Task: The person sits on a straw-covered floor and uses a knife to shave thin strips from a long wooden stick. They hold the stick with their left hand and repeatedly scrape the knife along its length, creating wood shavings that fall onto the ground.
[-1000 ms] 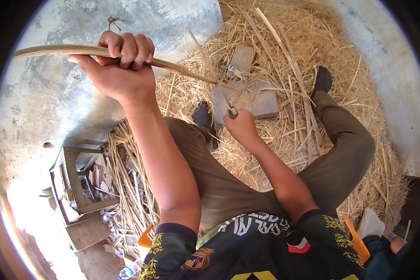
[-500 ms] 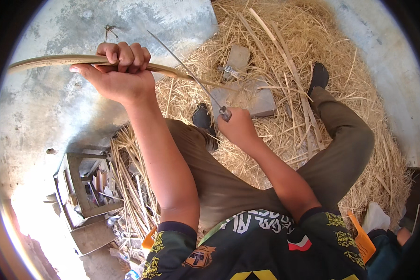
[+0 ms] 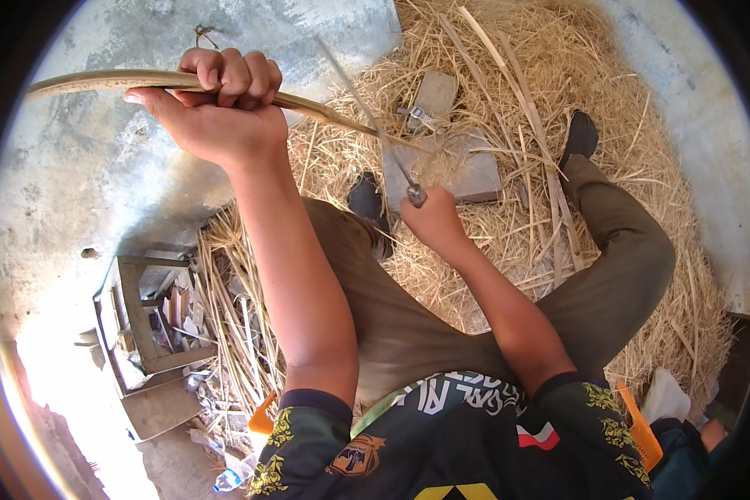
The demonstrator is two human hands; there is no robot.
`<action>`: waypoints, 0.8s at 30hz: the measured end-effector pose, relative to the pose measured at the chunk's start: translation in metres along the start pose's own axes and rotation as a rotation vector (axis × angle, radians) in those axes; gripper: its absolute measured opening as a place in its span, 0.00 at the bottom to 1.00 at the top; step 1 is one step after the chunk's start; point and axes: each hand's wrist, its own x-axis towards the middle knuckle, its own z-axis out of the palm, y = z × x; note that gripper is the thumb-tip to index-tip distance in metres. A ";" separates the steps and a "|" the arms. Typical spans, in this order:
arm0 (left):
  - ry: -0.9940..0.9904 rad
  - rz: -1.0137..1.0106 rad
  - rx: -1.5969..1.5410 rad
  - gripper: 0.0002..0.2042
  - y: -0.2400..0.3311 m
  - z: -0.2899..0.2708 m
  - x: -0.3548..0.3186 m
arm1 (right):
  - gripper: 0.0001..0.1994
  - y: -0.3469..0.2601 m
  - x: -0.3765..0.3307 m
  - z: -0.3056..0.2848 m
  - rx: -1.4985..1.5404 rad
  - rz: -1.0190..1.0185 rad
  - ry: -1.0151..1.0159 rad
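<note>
My left hand [image 3: 229, 104] is closed round a long, curved bamboo strip [image 3: 112, 79], which slants down to the right. My right hand [image 3: 433, 221] grips the handle of a long, thin-bladed knife [image 3: 358, 96]. Its blade points up and away to the left and crosses the strip toward the strip's far end. The blade is slightly blurred. That thin end of the strip hangs over a flat grey stone block [image 3: 479, 171] between my feet.
Straw-like shavings [image 3: 625, 217] cover the floor, with long loose strips [image 3: 517, 92] on top. A smaller block [image 3: 436, 96] with a strap lies beyond the grey block. At left stand a wooden frame [image 3: 133, 317] holding scraps and a pile of strips [image 3: 233, 292]. A plastic bottle [image 3: 229, 479] lies lower left.
My right hand and the knife have moved a little right and down along the strip toward its thin end. My left hand keeps its hold; the whole view has shifted slightly.
</note>
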 end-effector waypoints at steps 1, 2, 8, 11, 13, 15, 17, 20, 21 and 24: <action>0.014 0.001 -0.002 0.36 0.000 -0.004 0.001 | 0.14 0.017 0.002 0.005 0.036 0.007 0.019; 0.024 0.005 -0.008 0.36 0.001 -0.004 0.003 | 0.13 0.034 0.006 0.007 -0.019 0.072 0.013; 0.172 0.031 0.067 0.35 0.003 0.000 0.003 | 0.14 0.019 0.004 -0.006 -0.082 0.100 -0.028; 0.187 0.033 0.075 0.35 0.005 0.005 0.000 | 0.15 -0.011 0.002 -0.009 -0.176 -0.018 -0.011; 0.159 0.032 0.082 0.35 0.005 0.004 -0.001 | 0.15 -0.017 -0.003 -0.008 -0.145 -0.043 0.001; 0.151 0.016 0.063 0.35 0.003 0.006 0.001 | 0.15 0.054 0.013 0.015 -0.064 0.082 0.107; 0.176 0.019 0.049 0.35 0.000 0.003 0.001 | 0.14 0.077 0.021 0.014 -0.079 0.134 0.121; 0.165 0.049 0.061 0.35 0.001 0.004 0.002 | 0.14 0.055 0.016 0.002 -0.171 0.137 0.041; 0.157 0.051 0.060 0.35 0.001 0.006 0.001 | 0.14 0.040 0.012 0.007 -0.152 0.150 0.038; 0.167 0.058 0.092 0.35 0.002 0.008 0.000 | 0.14 -0.008 0.005 -0.002 -0.180 0.008 0.061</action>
